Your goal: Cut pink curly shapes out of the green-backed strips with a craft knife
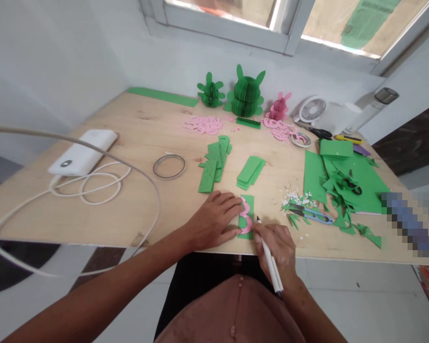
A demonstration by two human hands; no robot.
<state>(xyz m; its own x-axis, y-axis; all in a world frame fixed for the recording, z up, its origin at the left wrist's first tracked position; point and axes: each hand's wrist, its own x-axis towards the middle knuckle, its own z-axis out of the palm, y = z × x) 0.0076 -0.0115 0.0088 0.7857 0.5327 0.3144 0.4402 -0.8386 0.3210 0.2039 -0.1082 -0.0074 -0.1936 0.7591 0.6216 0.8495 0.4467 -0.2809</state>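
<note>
My left hand (214, 220) lies flat with fingers spread, its fingertips pressing the left edge of a pink curvy paper cutout (247, 224). Under the cutout is a green paper strip (250, 200), near the table's front edge. My right hand (279, 243) grips a white pen (269, 259), its dark tip pointing away from me, just right of the strip. The tip appears slightly apart from the paper. Beyond my hands are a stack of plain green strips (250, 172) and a pile of green strips with drawn outlines (214, 159).
Blue-handled snips (316, 215) lie among paper scraps beside green sheets (368, 186). Pink cutouts (203, 125), paper honeycomb figures (248, 95), a tape roll (300, 139) and a small fan (312, 109) sit farther back. Left are a ring (169, 166), a power bank (84, 151) and its cable.
</note>
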